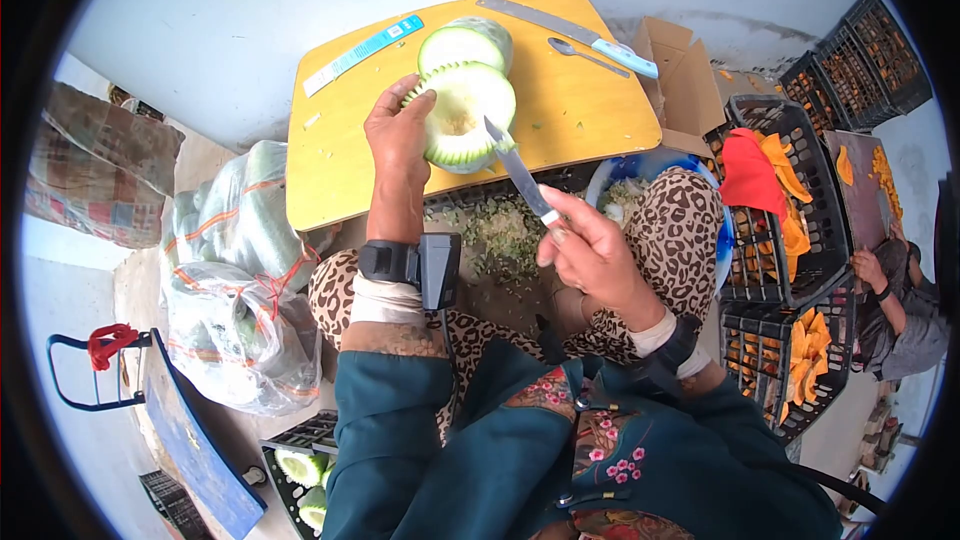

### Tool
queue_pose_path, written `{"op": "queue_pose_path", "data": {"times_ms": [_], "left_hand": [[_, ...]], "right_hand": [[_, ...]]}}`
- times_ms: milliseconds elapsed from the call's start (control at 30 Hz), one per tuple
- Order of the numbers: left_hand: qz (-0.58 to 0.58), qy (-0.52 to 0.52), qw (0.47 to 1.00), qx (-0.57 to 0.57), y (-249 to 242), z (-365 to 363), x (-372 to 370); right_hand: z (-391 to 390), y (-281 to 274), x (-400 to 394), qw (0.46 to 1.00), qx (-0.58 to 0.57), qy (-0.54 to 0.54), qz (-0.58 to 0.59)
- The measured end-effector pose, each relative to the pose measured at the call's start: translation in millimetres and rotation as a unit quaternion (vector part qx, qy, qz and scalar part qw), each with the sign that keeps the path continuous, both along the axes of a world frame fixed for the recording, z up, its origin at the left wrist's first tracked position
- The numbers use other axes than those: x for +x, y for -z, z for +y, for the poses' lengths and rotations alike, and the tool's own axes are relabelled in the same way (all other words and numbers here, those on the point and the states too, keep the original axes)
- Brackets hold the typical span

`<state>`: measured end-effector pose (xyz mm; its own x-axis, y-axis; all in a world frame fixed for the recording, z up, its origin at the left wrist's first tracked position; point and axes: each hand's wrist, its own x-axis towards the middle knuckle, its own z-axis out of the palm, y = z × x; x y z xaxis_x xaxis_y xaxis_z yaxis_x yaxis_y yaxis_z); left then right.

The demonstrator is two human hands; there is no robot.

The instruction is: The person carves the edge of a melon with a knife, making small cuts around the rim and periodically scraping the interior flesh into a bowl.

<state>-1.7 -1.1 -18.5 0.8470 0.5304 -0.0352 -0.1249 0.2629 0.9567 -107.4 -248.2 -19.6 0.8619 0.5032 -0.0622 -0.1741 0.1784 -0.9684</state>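
Note:
A hollowed winter melon piece (483, 90) sits at the front edge of the yellow table (580, 105), its pale rim notched into teeth along the left and bottom. My left hand (400, 130) is closed on its left side, thumb over the rim. In my right hand (595, 250) is a small knife (522, 178) with a pale handle, its tip at the lower right rim. A green sliver of rind lies against the blade. Just behind stands another cut winter melon (462, 46), its flat pale face toward me.
A large knife (550, 25), a spoon (588, 56) and a blue-white strip (362, 54) lie on the table. Bagged melons (235, 230) stand left. Black crates (790, 250) with orange pieces are at right, near a person's hand (872, 268). Scraps (500, 235) cover the floor below.

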Motion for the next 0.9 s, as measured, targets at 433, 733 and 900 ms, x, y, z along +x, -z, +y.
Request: {"op": "queue_pose_path", "data": {"times_ms": [433,733,900], "left_hand": [[-0.011,-0.005,0.999,-0.036,3,4,0],[-0.004,0.0,0.999,-0.033,3,5,0],[-0.001,0.002,0.999,-0.035,-1,3,-2]], "right_hand": [[-19,7,-7,0.998,-0.038,0.004,-0.059],[4,0,0,0.99,-0.073,0.042,-0.113],[10,-1,1,0.985,-0.078,0.072,-0.134]]}}
